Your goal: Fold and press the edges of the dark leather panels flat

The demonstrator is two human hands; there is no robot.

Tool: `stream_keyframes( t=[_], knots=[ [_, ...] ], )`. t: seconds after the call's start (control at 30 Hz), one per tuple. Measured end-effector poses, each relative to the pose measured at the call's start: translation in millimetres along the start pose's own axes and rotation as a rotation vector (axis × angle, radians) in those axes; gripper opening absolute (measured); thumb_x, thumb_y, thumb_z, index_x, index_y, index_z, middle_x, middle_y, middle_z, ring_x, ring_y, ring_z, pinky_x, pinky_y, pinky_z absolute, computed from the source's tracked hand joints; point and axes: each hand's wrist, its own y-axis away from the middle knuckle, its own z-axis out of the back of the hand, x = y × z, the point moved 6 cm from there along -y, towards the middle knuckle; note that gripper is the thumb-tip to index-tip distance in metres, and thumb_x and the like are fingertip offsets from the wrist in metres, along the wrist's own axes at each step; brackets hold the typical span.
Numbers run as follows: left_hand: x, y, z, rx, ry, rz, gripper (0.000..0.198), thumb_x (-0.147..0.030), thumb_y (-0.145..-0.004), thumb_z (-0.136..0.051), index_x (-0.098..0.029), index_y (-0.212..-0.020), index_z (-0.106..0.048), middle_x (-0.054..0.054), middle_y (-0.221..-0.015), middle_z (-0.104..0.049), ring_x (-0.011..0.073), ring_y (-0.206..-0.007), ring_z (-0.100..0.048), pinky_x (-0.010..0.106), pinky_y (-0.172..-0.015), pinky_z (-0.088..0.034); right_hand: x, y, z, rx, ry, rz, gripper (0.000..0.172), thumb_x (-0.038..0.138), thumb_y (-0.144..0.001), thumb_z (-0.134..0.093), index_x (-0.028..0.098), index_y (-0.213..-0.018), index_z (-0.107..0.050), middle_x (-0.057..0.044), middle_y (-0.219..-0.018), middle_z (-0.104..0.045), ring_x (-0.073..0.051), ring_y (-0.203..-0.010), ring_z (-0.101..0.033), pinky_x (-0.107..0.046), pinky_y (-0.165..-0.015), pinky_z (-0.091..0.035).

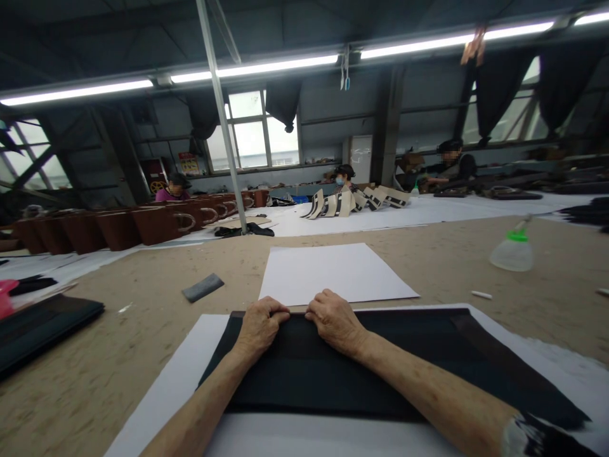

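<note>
A dark, flat panel of fabric or leather (304,381) lies across a white sheet (190,355) in front of me. At its far edge my left hand (261,327) is closed, thumb and fingers pinching the rim. A short gap to the right, my right hand (335,320) pinches the same edge, its fingers curled. Both forearms reach over the panel. Just beyond my fingertips lies a blank white sheet of paper (333,273). A brownish strip runs along the panel's right part.
A grey rectangular piece (203,288) lies to the left, near a stack of dark panels (42,330). On the right are a green-capped bottle (512,247) and a white stick (481,295). Brown bags (162,222), a metal pole (223,120) and several people are farther back.
</note>
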Motion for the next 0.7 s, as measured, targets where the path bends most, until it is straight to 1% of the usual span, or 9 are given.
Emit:
stream_keyframes(
  t=[0.2, 0.3, 0.47, 0.7],
  knots=[
    [-3, 0, 0.4, -0.001, -0.039, 0.013, 0.006, -0.016, -0.086, -0.063, -0.011, -0.082, -0.063, 0.003, -0.088, -0.063, 0.0174, -0.089, -0.060, 0.039, -0.089, -0.048, -1, -4, -8, -0.043, -0.012, 0.039, 0.016, 0.029, -0.091, -0.055, 0.014, -0.094, -0.060, -0.004, -0.096, -0.060, -0.016, -0.088, -0.058, -0.036, -0.079, -0.049],
    [-4, 1, 0.4, -0.002, -0.049, 0.016, 0.005, -0.015, -0.086, -0.063, -0.011, -0.083, -0.063, 0.003, -0.088, -0.063, 0.0173, -0.089, -0.060, 0.039, -0.089, -0.049, -3, -3, -9, -0.061, -0.019, 0.060, 0.015, 0.028, -0.092, -0.054, 0.014, -0.093, -0.060, -0.004, -0.095, -0.060, -0.015, -0.086, -0.058, -0.034, -0.077, -0.050],
    [-4, 2, 1.0, -0.008, -0.058, 0.015, 0.005, -0.015, -0.087, -0.062, -0.011, -0.084, -0.063, 0.003, -0.089, -0.063, 0.0174, -0.090, -0.060, 0.039, -0.089, -0.049, -2, -1, -8, -0.079, -0.021, 0.098, 0.016, 0.029, -0.091, -0.055, 0.014, -0.091, -0.060, -0.004, -0.094, -0.060, -0.016, -0.088, -0.058, -0.036, -0.079, -0.049],
    [-3, 3, 0.1, -0.003, -0.082, 0.017, 0.007, -0.016, -0.087, -0.063, -0.011, -0.083, -0.062, 0.003, -0.089, -0.062, 0.0175, -0.089, -0.060, 0.039, -0.088, -0.049, -1, -9, -17, -0.076, -0.023, 0.087, 0.017, 0.029, -0.091, -0.054, 0.014, -0.096, -0.060, -0.004, -0.097, -0.060, -0.015, -0.085, -0.058, -0.034, -0.076, -0.050]
  ],
)
